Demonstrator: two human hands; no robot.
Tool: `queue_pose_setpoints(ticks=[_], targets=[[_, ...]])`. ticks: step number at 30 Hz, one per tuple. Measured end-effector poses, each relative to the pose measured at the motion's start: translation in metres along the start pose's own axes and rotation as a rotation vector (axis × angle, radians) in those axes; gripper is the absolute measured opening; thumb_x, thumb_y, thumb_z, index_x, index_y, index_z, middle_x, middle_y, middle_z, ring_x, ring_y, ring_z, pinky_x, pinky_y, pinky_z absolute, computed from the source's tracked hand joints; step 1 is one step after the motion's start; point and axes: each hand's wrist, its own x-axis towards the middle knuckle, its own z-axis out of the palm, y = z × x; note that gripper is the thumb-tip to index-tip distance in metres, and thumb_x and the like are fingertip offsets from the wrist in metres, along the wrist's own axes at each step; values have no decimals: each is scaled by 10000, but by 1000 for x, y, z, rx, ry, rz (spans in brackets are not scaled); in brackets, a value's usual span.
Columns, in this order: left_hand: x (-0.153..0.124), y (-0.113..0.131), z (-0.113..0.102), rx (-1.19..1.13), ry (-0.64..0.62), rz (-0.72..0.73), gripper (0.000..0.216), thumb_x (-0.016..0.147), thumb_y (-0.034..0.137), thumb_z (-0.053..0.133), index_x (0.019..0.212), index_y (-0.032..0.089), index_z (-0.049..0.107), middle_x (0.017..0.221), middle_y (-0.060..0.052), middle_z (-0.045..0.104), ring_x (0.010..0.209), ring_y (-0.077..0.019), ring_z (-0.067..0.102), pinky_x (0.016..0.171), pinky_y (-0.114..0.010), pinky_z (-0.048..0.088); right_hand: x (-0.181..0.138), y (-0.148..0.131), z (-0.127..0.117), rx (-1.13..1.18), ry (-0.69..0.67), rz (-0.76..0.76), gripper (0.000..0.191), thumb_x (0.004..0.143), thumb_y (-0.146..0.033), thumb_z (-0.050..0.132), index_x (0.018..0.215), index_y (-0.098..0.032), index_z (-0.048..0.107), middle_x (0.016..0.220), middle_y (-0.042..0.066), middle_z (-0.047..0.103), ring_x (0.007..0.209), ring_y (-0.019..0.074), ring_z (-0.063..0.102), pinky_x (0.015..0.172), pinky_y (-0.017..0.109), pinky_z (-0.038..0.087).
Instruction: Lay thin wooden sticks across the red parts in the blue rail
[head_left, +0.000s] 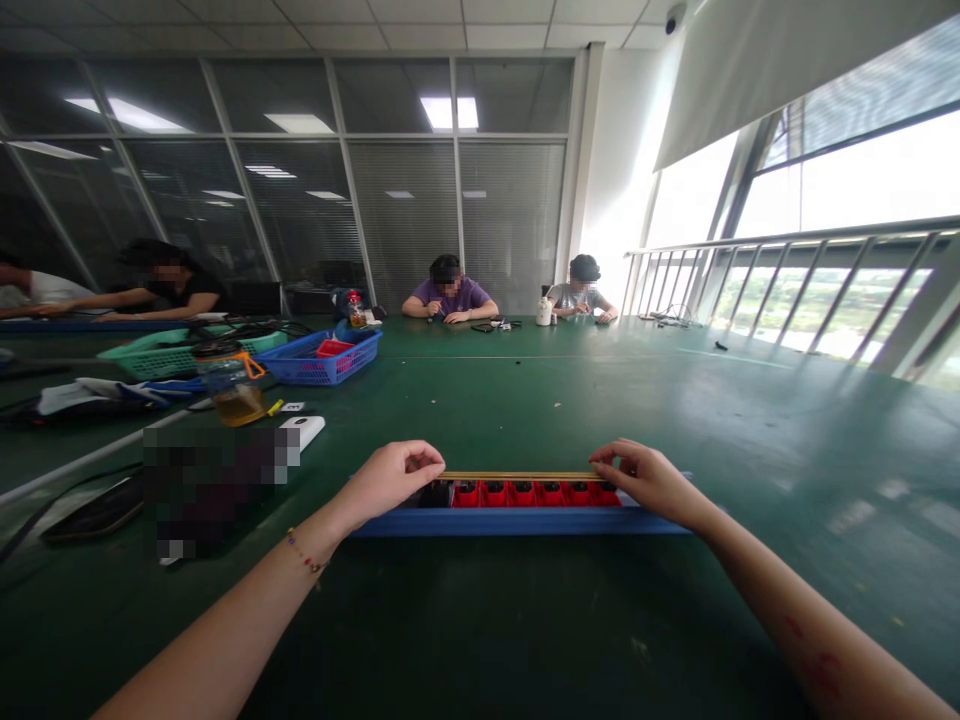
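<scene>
A thin yellowish strip (517,475) runs level from one hand to the other, over the back of a long blue tray (525,522). My left hand (394,472) pinches its left end between thumb and fingers. At the other end, my right hand (637,472) closes on it in the same way. Below the strip, a row of several small red bins (523,494) sits in the tray, with dark pieces in them. A black item (436,494) lies in the tray just by my left fingers. My right hand hides the tray's right part.
Left of the tray lie a dark blurred item, a white power bank-like object (304,432) and a black phone-like slab (97,510). Farther back stand a jar of amber liquid (238,395), a blue basket (322,365) and a green basket (150,355). Several people sit around the table.
</scene>
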Motion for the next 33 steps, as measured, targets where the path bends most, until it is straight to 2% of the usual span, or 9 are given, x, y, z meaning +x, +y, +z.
queue_pose_setpoints(ticks=[7, 10, 13, 18, 23, 28, 31, 33], targets=[[-2, 2, -2, 51, -21, -1, 369, 756, 497, 462, 886, 192, 622, 762, -17, 619, 649, -154, 552, 540, -224, 403, 1, 2, 1, -38, -31, -24, 313, 828, -441, 433, 918, -214, 628, 839, 31, 593, 580, 120, 495, 557, 255, 422], [-2, 2, -1, 63, -50, 6, 379, 774, 505, 431, 900, 201, 618, 785, -16, 626, 670, -159, 557, 554, -227, 410, 1, 1, 1, -38, -55, -46, 335, 845, -443, 401, 925, -214, 633, 871, 42, 605, 673, 148, 537, 626, 266, 435], [-1, 1, -1, 104, -57, 28, 382, 790, 504, 405, 902, 210, 620, 815, -15, 628, 685, -160, 560, 578, -233, 418, 2, -1, 0, -37, -117, -79, 345, 871, -430, 366, 935, -221, 632, 886, 40, 610, 789, 170, 558, 710, 268, 431], [0, 2, -6, 201, -49, 85, 398, 786, 513, 405, 905, 223, 650, 899, -30, 629, 770, -177, 569, 668, -248, 431, 1, -3, -3, -78, -150, -106, 354, 894, -414, 332, 936, -221, 625, 864, 39, 604, 795, 167, 563, 720, 265, 427], [10, 7, -19, 236, -170, 120, 347, 769, 497, 453, 880, 256, 677, 905, -7, 652, 825, -176, 582, 713, -229, 418, -1, -3, -6, -124, -82, -87, 321, 867, -432, 385, 933, -230, 626, 892, 36, 615, 755, 164, 568, 689, 269, 434], [21, 12, -26, 256, -279, 167, 311, 752, 476, 484, 858, 267, 689, 859, 4, 659, 790, -169, 588, 692, -215, 406, -2, -3, -14, -105, -92, -69, 308, 837, -445, 430, 923, -236, 639, 873, 32, 638, 739, 172, 575, 656, 276, 443], [21, 17, -31, 317, -264, 216, 318, 761, 476, 471, 818, 260, 698, 831, -16, 632, 781, -174, 568, 689, -224, 392, -3, -2, -19, -89, -86, -56, 313, 829, -455, 434, 936, -242, 637, 901, 33, 645, 775, 187, 580, 674, 291, 452], [19, 22, -38, 379, -184, 272, 319, 775, 466, 458, 800, 255, 697, 822, -21, 612, 781, -172, 552, 695, -231, 380, -3, -1, -22, -84, -52, -49, 320, 826, -458, 435, 943, -239, 637, 920, 42, 645, 804, 200, 579, 700, 307, 455]])
